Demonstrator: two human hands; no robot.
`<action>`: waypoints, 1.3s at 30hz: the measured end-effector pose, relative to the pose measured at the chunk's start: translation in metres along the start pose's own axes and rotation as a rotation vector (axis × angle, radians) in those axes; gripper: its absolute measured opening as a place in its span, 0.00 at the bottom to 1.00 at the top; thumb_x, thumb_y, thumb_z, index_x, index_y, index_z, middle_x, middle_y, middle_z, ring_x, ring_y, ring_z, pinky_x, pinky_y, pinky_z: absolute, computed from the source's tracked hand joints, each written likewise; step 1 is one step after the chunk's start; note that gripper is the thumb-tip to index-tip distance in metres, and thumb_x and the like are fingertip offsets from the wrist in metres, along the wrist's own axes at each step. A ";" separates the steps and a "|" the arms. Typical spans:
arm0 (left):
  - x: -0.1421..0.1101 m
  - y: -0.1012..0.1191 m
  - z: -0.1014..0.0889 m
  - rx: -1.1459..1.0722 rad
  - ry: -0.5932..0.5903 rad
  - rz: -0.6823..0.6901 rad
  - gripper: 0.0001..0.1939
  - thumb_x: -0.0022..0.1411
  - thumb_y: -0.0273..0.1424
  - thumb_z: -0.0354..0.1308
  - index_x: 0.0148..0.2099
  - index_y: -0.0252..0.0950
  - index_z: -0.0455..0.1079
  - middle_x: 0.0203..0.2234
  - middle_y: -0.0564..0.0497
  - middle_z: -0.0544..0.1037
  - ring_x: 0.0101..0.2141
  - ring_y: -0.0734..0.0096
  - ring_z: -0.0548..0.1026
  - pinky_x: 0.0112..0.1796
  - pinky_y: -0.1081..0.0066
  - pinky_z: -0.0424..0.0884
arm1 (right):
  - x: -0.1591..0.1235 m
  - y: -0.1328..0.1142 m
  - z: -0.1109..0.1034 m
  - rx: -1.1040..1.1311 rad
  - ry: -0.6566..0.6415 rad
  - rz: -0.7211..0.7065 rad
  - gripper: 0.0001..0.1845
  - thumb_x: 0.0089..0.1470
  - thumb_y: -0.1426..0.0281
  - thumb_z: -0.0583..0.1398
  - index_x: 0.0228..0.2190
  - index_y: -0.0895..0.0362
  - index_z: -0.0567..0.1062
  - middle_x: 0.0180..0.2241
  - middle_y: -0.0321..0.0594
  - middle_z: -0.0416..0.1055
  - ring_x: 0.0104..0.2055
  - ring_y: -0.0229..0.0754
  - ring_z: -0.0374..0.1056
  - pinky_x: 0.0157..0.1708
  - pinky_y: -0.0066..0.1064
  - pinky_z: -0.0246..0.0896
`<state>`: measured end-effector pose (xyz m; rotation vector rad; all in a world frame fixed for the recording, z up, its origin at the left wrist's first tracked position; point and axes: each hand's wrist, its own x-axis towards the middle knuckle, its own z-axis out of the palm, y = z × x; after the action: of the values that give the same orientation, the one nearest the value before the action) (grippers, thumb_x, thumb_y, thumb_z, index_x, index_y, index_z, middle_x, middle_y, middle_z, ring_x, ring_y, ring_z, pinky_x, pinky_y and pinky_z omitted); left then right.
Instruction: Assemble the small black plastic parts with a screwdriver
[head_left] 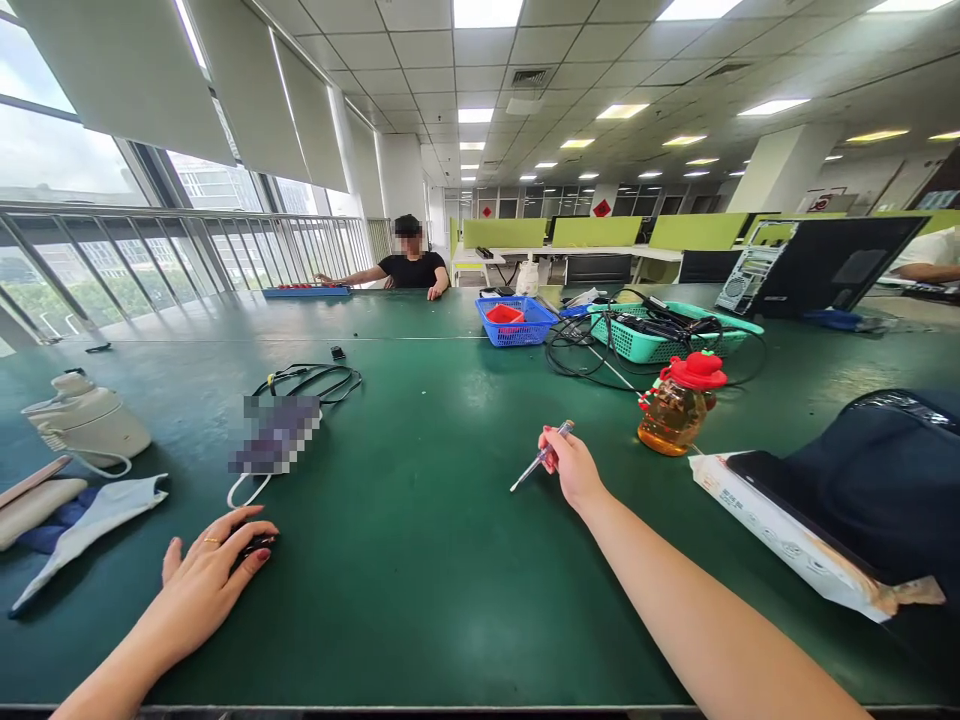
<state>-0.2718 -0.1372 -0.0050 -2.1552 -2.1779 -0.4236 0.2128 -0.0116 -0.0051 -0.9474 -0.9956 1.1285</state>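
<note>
My right hand (574,468) pinches a slim screwdriver (541,458) with a see-through handle, held above the green table (420,560). Its tip slants down to the left. On the left side, my left hand (217,565) lies low on the table, fingers curved over a small black object (259,544); most of that object is covered, so its kind is unclear. Just beyond the left hand lies a blurred-out dark item (276,435) with a white loop, beside a coiled black cable (330,382).
At the left are a cream bottle (90,425) and a pale cloth (97,530). To the right stand a red-capped drink bottle (675,410), a wipes pack (787,545) and a dark bag (877,480). Farther back are a blue basket (517,335), a green basket (645,347) and a seated person (411,268).
</note>
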 end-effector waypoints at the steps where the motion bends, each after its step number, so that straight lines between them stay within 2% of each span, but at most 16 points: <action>1: -0.001 0.001 -0.001 0.006 0.025 -0.004 0.18 0.66 0.39 0.44 0.46 0.47 0.74 0.57 0.44 0.70 0.55 0.48 0.68 0.57 0.35 0.49 | 0.000 0.000 0.000 -0.001 -0.003 0.001 0.23 0.43 0.51 0.66 0.16 0.57 0.70 0.11 0.29 0.56 0.15 0.31 0.52 0.14 0.25 0.49; 3: -0.001 0.003 -0.005 0.003 0.114 -0.016 0.18 0.66 0.38 0.42 0.46 0.43 0.73 0.55 0.42 0.71 0.55 0.49 0.67 0.56 0.38 0.52 | 0.000 0.000 0.000 0.000 -0.007 0.004 0.23 0.42 0.51 0.67 0.16 0.57 0.70 0.11 0.29 0.56 0.15 0.31 0.52 0.14 0.25 0.49; 5: -0.002 0.004 -0.010 -0.044 0.221 -0.036 0.18 0.64 0.39 0.43 0.47 0.39 0.71 0.51 0.39 0.73 0.52 0.52 0.70 0.55 0.47 0.59 | 0.000 0.000 -0.001 0.000 -0.007 0.005 0.23 0.42 0.51 0.67 0.17 0.57 0.70 0.12 0.30 0.57 0.15 0.31 0.52 0.14 0.25 0.49; 7: -0.003 0.007 -0.016 -0.099 0.304 -0.111 0.21 0.62 0.41 0.45 0.49 0.36 0.69 0.47 0.38 0.74 0.49 0.53 0.71 0.51 0.54 0.65 | 0.000 0.000 -0.001 -0.001 -0.004 0.005 0.22 0.42 0.52 0.67 0.17 0.56 0.70 0.12 0.30 0.57 0.15 0.31 0.53 0.14 0.25 0.49; 11: -0.004 0.016 -0.027 -0.149 0.287 -0.378 0.24 0.61 0.45 0.49 0.54 0.38 0.66 0.46 0.40 0.75 0.49 0.52 0.72 0.45 0.58 0.69 | 0.000 -0.001 -0.002 -0.007 -0.004 0.003 0.22 0.43 0.52 0.66 0.17 0.56 0.70 0.12 0.30 0.57 0.16 0.32 0.53 0.15 0.25 0.49; 15: -0.007 0.019 -0.031 -0.137 0.263 -0.480 0.22 0.61 0.47 0.50 0.51 0.41 0.68 0.44 0.43 0.77 0.48 0.53 0.74 0.43 0.59 0.69 | -0.001 -0.002 -0.003 -0.014 -0.005 -0.004 0.21 0.44 0.53 0.66 0.17 0.56 0.70 0.12 0.30 0.57 0.15 0.31 0.53 0.15 0.26 0.49; 18: -0.009 0.018 -0.029 -0.104 0.260 -0.461 0.23 0.63 0.48 0.46 0.53 0.43 0.69 0.42 0.46 0.78 0.44 0.56 0.76 0.40 0.61 0.70 | 0.000 -0.001 -0.003 -0.019 -0.004 -0.007 0.21 0.45 0.53 0.66 0.17 0.56 0.70 0.12 0.29 0.57 0.15 0.31 0.52 0.15 0.26 0.49; 20: -0.009 0.018 -0.026 -0.071 0.262 -0.418 0.25 0.65 0.48 0.42 0.55 0.44 0.69 0.45 0.46 0.78 0.45 0.56 0.75 0.39 0.61 0.71 | 0.000 -0.001 -0.002 -0.021 -0.007 -0.005 0.22 0.45 0.53 0.66 0.17 0.56 0.70 0.12 0.29 0.56 0.15 0.31 0.52 0.15 0.25 0.49; 23: -0.007 0.018 -0.021 -0.032 0.276 -0.304 0.27 0.66 0.47 0.39 0.54 0.42 0.71 0.49 0.45 0.76 0.48 0.55 0.73 0.42 0.61 0.71 | 0.000 -0.001 -0.002 -0.024 -0.012 -0.003 0.22 0.44 0.52 0.66 0.17 0.56 0.70 0.12 0.29 0.56 0.15 0.31 0.52 0.15 0.25 0.49; 27: -0.004 0.016 -0.015 -0.016 0.250 -0.195 0.27 0.65 0.46 0.40 0.54 0.40 0.72 0.48 0.44 0.77 0.47 0.57 0.74 0.46 0.61 0.70 | 0.000 -0.002 -0.002 -0.031 -0.016 -0.001 0.22 0.44 0.52 0.66 0.17 0.56 0.70 0.12 0.29 0.56 0.15 0.31 0.52 0.15 0.26 0.49; 32: -0.005 0.015 -0.016 -0.002 0.187 -0.231 0.27 0.66 0.45 0.40 0.56 0.40 0.70 0.49 0.43 0.75 0.46 0.57 0.74 0.44 0.62 0.70 | -0.001 -0.004 -0.001 -0.040 -0.017 0.000 0.22 0.45 0.52 0.65 0.17 0.56 0.70 0.12 0.30 0.56 0.15 0.32 0.53 0.15 0.27 0.49; 39: -0.004 0.017 -0.018 -0.033 0.175 -0.254 0.26 0.67 0.44 0.39 0.56 0.40 0.70 0.50 0.43 0.74 0.46 0.58 0.74 0.43 0.63 0.70 | 0.000 -0.002 -0.001 -0.039 -0.007 0.003 0.22 0.44 0.51 0.66 0.16 0.56 0.69 0.12 0.29 0.56 0.15 0.32 0.52 0.15 0.26 0.48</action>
<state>-0.2577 -0.1456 0.0137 -1.7823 -2.3634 -0.6389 0.2146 -0.0124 -0.0037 -0.9773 -1.0248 1.1193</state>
